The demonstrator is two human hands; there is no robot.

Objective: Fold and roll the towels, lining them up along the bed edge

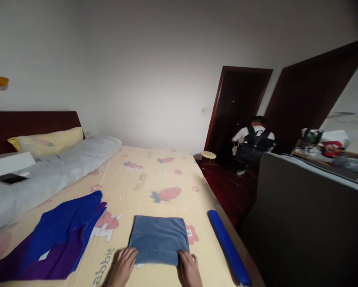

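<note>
A folded grey-blue towel [161, 240] lies flat on the bed in front of me, with a small white label at its right side. My left hand [123, 264] has its fingers closed at the near left corner of the towel. At the near right corner, my right hand [190, 266] grips the edge with curled fingers; its thumb is mostly hidden. Left of the towel lies a loosely spread blue and purple cloth [62, 227]. A blue rolled-up cloth [228, 245] rests to the right, along the bed's edge.
The bed [155, 175] has a yellow patterned sheet, a grey quilt [77, 159], a pillow [51, 141] and a phone [10, 178]. A person with a backpack [255, 145] is near the door, beside a round stool [208, 155]. A dark panel [304, 215] stands right.
</note>
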